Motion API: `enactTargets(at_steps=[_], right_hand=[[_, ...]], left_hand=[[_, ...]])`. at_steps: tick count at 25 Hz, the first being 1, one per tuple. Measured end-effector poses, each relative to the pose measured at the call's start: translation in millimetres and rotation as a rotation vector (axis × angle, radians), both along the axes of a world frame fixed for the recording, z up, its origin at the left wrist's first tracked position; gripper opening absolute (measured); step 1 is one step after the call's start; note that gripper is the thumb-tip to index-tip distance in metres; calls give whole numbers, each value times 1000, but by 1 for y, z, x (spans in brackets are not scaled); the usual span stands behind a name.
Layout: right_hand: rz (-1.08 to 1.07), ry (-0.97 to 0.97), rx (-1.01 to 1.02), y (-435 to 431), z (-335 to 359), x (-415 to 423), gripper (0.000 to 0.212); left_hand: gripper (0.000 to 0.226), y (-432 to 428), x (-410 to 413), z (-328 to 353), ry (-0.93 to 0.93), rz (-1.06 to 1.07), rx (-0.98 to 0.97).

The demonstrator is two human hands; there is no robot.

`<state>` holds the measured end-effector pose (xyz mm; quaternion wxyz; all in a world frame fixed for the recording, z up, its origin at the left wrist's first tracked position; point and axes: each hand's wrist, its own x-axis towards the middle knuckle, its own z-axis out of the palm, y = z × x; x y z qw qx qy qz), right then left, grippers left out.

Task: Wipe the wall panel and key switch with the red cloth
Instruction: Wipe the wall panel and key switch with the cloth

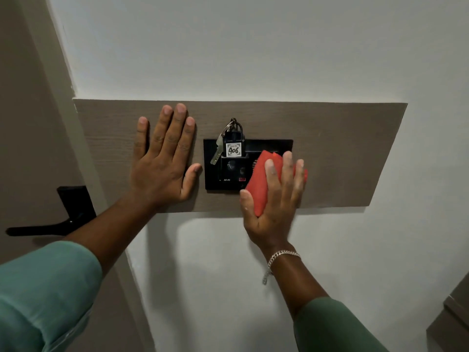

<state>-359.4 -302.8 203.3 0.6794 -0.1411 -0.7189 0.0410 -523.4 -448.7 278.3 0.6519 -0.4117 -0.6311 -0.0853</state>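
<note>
My left hand (163,158) lies flat and fully spread on the wood wall panel (342,153), left of centre frame, holding nothing. My right hand (274,199) presses the folded red cloth (261,181) under curled fingers against the right half of the black key switch (223,174) at centre. A key tag (233,149) reading 406 sits in the switch's top.

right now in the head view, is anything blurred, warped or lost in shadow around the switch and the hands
Head view: wide-angle warp slants the straight edges of the wall panel. Light is soft and even, with faint shadows below the left hand and the right hand. The black key switch is dark, its details hard to read, though the key tag is legible. The red cloth looks slightly soft.
</note>
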Motion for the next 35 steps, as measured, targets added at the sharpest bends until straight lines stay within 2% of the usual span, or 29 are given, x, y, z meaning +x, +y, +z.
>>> enactTargets(at_steps=[2, 5, 10, 14, 18, 22, 25, 27, 31, 33, 35], right_hand=[[16, 81, -119, -1, -4, -1, 60], [60, 282, -419, -28, 17, -25, 61], [67, 211, -344, -40, -13, -22, 60], [110, 462, -627, -45, 24, -38, 58], [91, 286, -435, -53, -3, -32, 59], [68, 323, -521, -44, 21, -32, 59], [-6, 131, -256, -42, 11, -26, 56], [8, 38, -179, -29, -7, -9, 56], [130, 241, -321, -18, 22, -4, 56], [207, 227, -166, -28, 39, -12, 56], [167, 37, 51, -36, 34, -17, 58]], left_hand=[[77, 1, 2, -1, 3, 1, -4], [77, 2, 2, 0, -19, 1, -10], [77, -1, 3, 1, -10, -6, -3], [77, -2, 3, 1, -18, 2, -9], [76, -2, 3, 2, -20, -8, -10], [76, -2, 4, 0, -30, -27, -8], [76, -2, 3, 3, -30, -44, -5], [76, -2, 2, 3, -19, -39, -3], [77, -1, 1, 1, -20, -38, 4], [77, -2, 1, 1, -28, -46, 1], [76, -3, 1, 3, -28, -50, 3]])
